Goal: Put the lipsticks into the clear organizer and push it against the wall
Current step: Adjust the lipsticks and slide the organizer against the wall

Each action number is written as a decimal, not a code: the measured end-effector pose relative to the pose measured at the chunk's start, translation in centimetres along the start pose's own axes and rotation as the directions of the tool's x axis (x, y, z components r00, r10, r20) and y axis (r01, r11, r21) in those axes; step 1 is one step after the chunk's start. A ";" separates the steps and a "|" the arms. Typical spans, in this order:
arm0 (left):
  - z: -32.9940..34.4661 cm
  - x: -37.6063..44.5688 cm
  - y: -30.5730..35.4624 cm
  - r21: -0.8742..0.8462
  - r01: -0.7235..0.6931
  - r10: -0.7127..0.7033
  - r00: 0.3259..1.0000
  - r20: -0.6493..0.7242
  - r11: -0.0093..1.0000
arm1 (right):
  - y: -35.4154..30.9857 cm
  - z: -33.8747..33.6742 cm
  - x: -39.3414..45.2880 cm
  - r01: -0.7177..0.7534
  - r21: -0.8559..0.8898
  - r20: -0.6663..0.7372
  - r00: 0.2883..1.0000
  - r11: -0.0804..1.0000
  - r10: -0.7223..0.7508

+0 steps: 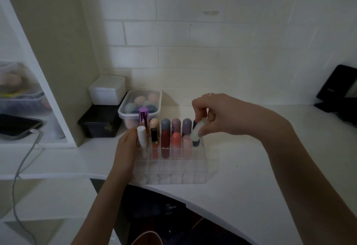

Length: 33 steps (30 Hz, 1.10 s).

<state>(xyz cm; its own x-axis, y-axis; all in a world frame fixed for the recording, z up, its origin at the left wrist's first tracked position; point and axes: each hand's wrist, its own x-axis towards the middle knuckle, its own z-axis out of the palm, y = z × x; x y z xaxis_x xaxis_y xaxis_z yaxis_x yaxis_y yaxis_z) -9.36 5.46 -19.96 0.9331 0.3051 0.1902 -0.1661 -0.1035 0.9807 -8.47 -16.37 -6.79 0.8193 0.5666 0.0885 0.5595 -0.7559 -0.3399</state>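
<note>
Your right hand (214,115) pinches the frosted white capsule-shaped lipstick (199,129), tilted, above the clear acrylic grid organizer's (173,175) far-right cells; left hand (126,148) grips a white tube (142,136).

I see an organizer (173,175) of clear, glossy plastic on a smooth white matt counter (251,167). The purple tube (144,118) shines like metal; the capsule lipsticks (176,142) look satin plastic. At the counter's back edge, a painted brick wall (193,42) looks matt.

White counter (251,177) carries organizer (173,169), sponge tub (123,113) (lidded).
</note>
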 end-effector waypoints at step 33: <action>-1.3 -3.0 -0.2 0.016 -0.165 0.165 0.985 -0.040 0.986 | 0.0 2.5 1.7 0.066 0.048 -0.305 0.951 0.997 -0.048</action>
<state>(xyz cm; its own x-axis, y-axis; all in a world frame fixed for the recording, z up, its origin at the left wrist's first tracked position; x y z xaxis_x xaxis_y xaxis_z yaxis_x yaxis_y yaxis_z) -12.53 5.82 -20.63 0.8793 0.3217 0.3512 -0.3123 -0.1671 0.9352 -7.36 -14.62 -8.99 0.7906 0.4750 0.3864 0.6055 -0.7003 -0.3780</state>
